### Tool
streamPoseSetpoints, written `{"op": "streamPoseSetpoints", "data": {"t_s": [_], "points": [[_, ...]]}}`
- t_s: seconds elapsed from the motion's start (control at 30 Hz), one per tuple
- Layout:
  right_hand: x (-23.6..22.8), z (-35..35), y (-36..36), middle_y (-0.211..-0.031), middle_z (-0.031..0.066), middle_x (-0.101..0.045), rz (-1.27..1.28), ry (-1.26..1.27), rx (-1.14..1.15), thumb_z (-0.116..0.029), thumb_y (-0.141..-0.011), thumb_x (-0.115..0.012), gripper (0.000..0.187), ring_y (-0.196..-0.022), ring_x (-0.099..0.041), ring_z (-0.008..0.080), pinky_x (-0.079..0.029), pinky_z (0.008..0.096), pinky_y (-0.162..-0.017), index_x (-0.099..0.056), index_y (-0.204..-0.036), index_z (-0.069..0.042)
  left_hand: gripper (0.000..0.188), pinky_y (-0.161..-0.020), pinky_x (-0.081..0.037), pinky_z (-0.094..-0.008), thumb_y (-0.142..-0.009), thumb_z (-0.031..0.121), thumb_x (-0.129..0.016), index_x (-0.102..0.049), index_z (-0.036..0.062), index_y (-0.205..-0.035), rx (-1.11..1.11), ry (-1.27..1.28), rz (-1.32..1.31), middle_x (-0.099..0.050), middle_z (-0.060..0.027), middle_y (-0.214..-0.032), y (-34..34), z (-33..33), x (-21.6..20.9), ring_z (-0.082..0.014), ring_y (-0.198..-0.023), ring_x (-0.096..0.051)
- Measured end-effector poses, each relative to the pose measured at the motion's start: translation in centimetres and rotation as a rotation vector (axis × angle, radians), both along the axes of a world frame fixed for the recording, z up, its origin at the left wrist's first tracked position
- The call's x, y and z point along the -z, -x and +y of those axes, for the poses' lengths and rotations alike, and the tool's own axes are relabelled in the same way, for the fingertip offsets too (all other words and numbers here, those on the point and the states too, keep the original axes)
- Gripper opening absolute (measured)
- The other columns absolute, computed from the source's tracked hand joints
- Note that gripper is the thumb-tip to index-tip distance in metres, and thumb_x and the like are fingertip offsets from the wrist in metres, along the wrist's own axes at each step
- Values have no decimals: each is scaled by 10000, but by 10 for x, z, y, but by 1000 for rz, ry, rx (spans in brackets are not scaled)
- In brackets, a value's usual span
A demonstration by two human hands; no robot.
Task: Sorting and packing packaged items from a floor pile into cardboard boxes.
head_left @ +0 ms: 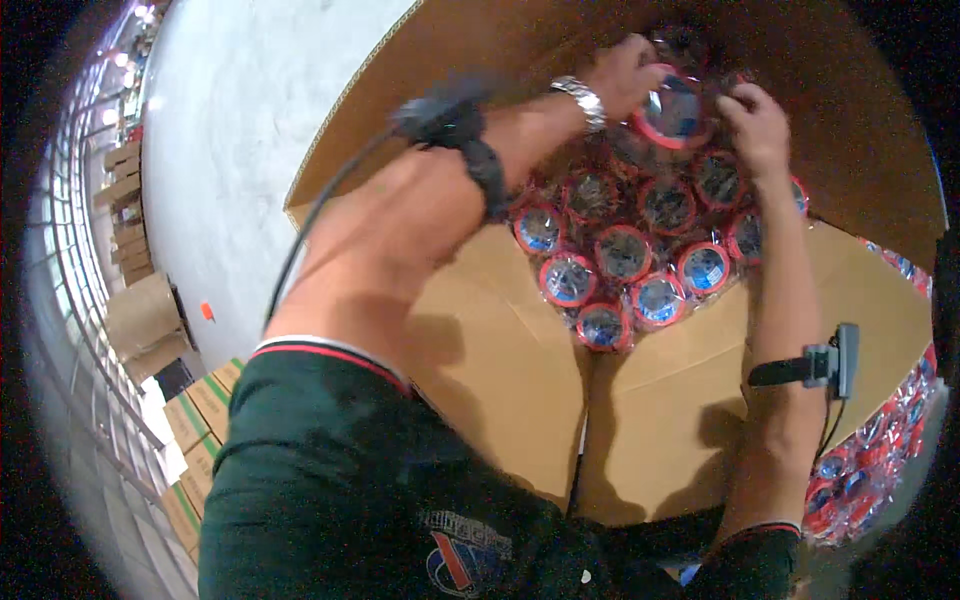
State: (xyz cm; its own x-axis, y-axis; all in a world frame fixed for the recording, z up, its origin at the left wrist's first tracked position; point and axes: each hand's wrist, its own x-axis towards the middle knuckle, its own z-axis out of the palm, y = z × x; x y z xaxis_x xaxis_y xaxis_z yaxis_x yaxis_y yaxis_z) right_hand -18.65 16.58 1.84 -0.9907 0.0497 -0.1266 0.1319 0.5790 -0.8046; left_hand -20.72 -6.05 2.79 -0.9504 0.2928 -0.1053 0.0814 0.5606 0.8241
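My left hand (625,82) grips the upper left edge of a round, red-rimmed roll (672,110) in clear film, probably a roll of tape. This roll is lifted nearer than the others and looks larger. To its right, my right hand (757,122) has thumb and fingers curled together by the film; what they pinch is too blurred to make out. Below both hands, several similar wrapped rolls (623,252) lie packed in rows inside a big cardboard box (800,60). Some show blue and white labels in their centres.
Two box flaps (500,340) fold toward me in front of the rolls. More wrapped red rolls (870,460) are piled at the lower right. Stacked cartons (195,440) stand at the lower left, beside a pale floor (230,150). Cabled straps circle both my forearms.
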Motion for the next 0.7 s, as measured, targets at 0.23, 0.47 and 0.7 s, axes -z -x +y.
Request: {"op": "streamPoseSetpoints", "data": {"t_s": [0.23, 0.47, 0.7], "points": [[-31, -100, -34, -905, 244, -629, 42, -577, -569, -80, -648, -596, 256, -843, -622, 386, -500, 447, -771, -661, -877, 12, 326, -699, -470, -394, -862, 363, -565, -549, 49, -946, 122, 253, 105, -601, -158, -862, -18, -51, 9, -300, -786, -592], [-20, -59, -22, -864, 231, -627, 202, -184, -381, -122, -695, -581, 227, -842, -613, 380, -493, 437, -752, -614, -882, 3, 347, -695, -480, -448, -862, 382, -567, -507, 96, -1050, 223, 430, -3, -611, -175, -871, -37, -115, 34, -372, -797, -605], [-9, 5, -1, -888, 164, -640, 181, -139, -229, -205, -760, -632, 246, -841, -617, 290, -473, 356, -773, -611, -936, -34, 331, -743, -466, -494, -839, 264, -582, -477, 103, -1108, 410, 780, -72, -599, -219, -914, -56, -124, 55, -427, -892, -571]]}}
